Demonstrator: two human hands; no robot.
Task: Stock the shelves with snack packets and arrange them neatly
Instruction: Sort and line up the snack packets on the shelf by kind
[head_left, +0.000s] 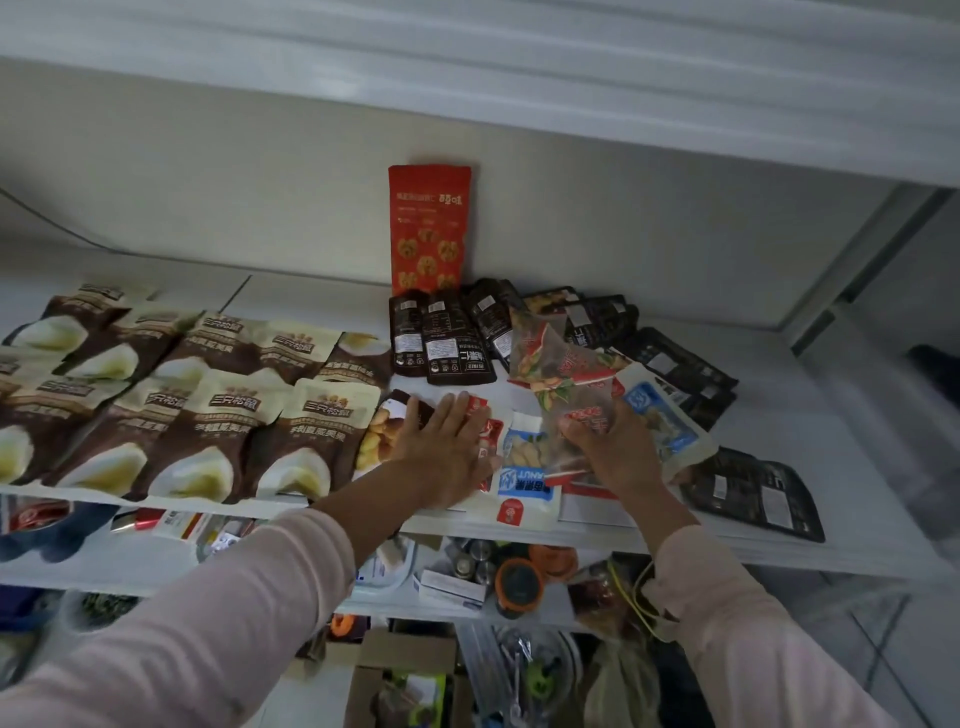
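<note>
At the shelf's (779, 551) front edge, the left hand (447, 447) presses flat on a red-and-white packet (488, 418) while the right hand (610, 449) grips clear snack packets (571, 374).
Light, crinkly film, probably slippery on the pile; best pinched at the sealed rims, not the crushable middles.

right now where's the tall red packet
In the head view, the tall red packet stands upright against the back wall, near centre, directly behind the dark packets.
</note>
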